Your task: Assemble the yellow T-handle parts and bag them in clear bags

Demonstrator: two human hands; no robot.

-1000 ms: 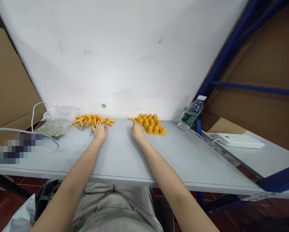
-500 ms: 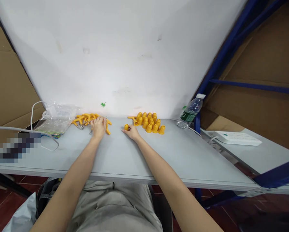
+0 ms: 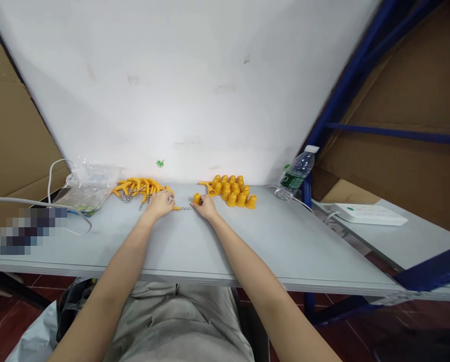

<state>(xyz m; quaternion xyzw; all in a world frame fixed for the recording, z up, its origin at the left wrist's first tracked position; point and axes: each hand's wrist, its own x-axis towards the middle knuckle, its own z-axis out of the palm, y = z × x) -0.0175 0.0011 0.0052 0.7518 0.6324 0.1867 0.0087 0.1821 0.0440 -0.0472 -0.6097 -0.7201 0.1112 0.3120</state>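
Observation:
My left hand (image 3: 159, 203) is closed on a yellow piece whose short metal chain (image 3: 182, 208) trails right across the grey table (image 3: 195, 246). Just behind that hand lies a pile of yellow forked pieces with chains (image 3: 136, 186). My right hand (image 3: 207, 206) pinches a single yellow cap (image 3: 197, 198) at the chain's right end. A cluster of several yellow caps (image 3: 233, 191) stands behind and to the right of that hand. The two hands are close together near the table's far edge, by the white board.
A crumpled clear plastic bag (image 3: 86, 185) lies at the far left with a white cable (image 3: 61, 208) looping near it. A water bottle (image 3: 297, 173) leans at the far right. A white power strip (image 3: 368, 214) sits on the side table. Cardboard and blue racking flank the table.
My left hand drew a chained yellow piece out of the pile toward the right. My right hand took one cap from the cluster, brought it left, and now holds it at the chain's end.

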